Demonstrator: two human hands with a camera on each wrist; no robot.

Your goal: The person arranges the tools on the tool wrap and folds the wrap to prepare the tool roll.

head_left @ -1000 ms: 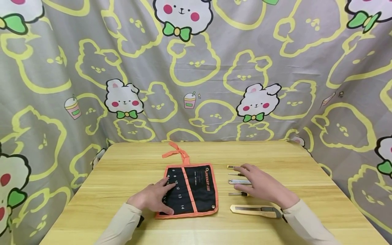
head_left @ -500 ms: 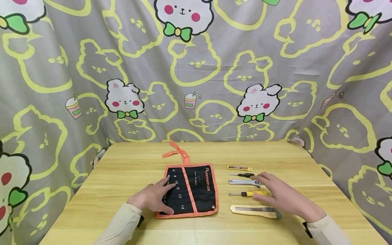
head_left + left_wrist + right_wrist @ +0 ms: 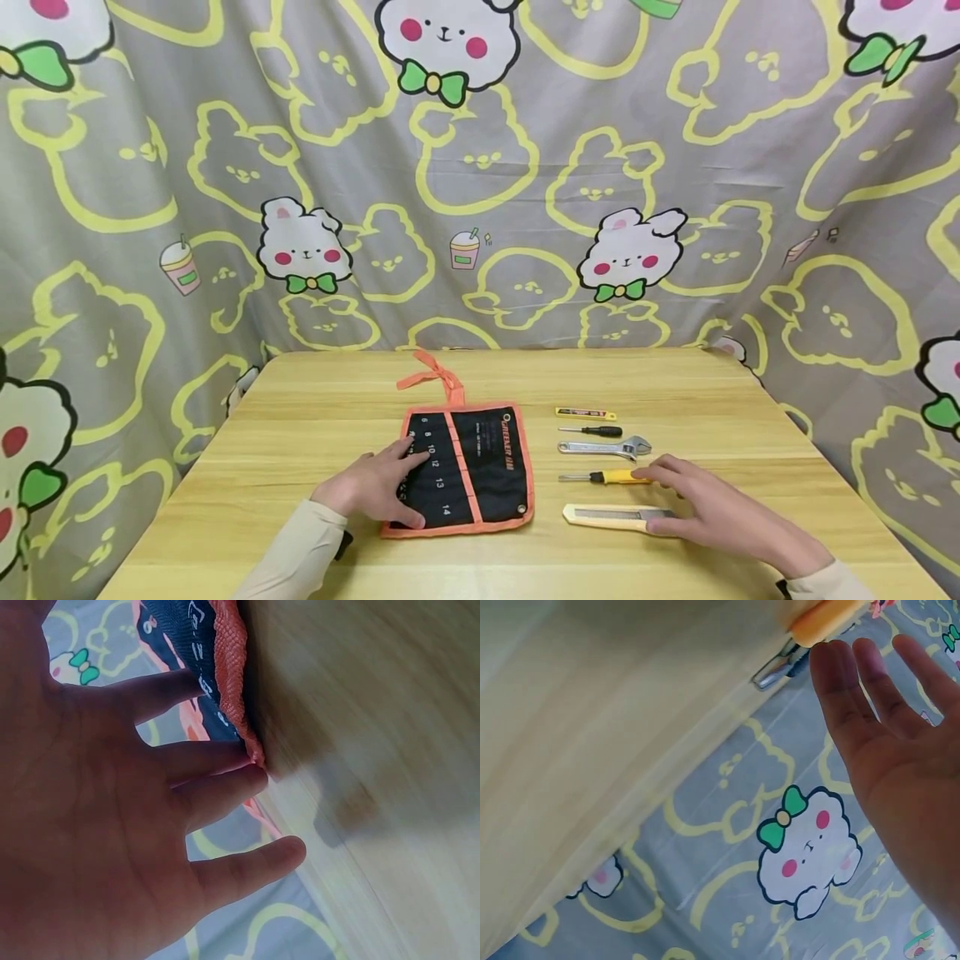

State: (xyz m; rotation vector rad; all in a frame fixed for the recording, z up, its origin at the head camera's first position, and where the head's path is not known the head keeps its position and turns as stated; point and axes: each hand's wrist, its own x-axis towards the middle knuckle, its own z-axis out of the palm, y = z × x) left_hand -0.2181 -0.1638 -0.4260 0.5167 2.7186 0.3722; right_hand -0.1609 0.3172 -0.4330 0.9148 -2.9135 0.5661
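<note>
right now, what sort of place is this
Probably a curtained-off work spot: a wood-look table, a cartoon-print curtain behind it, and a black tool pouch lying on top.

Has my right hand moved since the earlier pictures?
Yes. Against the silver wrench, whose head it covered at first, your right hand has moved rightward and nearer you.

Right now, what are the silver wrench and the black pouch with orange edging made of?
The silver wrench looks like metal, perhaps steel: it's grey and shiny. The black pouch seems to be cloth, fairly dull; its orange edging shows woven texture up close. Which fibre, I can't tell.
</note>
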